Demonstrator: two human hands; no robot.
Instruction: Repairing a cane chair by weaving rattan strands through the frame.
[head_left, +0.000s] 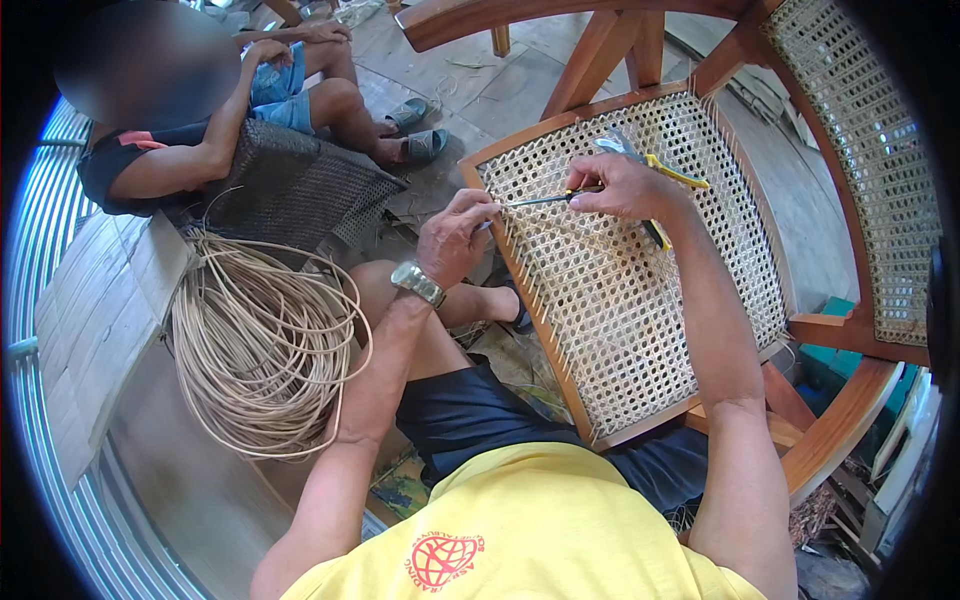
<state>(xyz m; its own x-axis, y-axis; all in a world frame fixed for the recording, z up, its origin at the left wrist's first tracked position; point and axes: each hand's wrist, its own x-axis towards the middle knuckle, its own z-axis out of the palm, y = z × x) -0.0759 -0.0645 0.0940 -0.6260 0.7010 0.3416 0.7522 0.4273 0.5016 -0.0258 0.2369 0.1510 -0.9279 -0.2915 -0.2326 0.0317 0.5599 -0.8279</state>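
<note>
A wooden chair lies tilted before me, its woven cane seat (600, 300) set in a brown wooden frame (555, 352). Short cane ends stick up along the frame's near-left and far-right edges. My right hand (626, 187) grips the dark and yellow handle of a thin-shafted tool (541, 199), probably a screwdriver or an awl. The shaft points left to the frame's edge. There my left hand (457, 232), with a metal watch on the wrist, has its fingertips at the tool's tip; whether they pinch a cane strand cannot be told. Pliers with yellow and black handles (679, 171) lie on the cane, partly behind my right hand.
A coil of rattan (262, 352) hangs at the left beside a pale board (105, 322). A person (180, 161) sits at the upper left by a dark woven piece (300, 180). The chair's cane back (862, 150) and curved wooden arm (847, 435) rise at the right.
</note>
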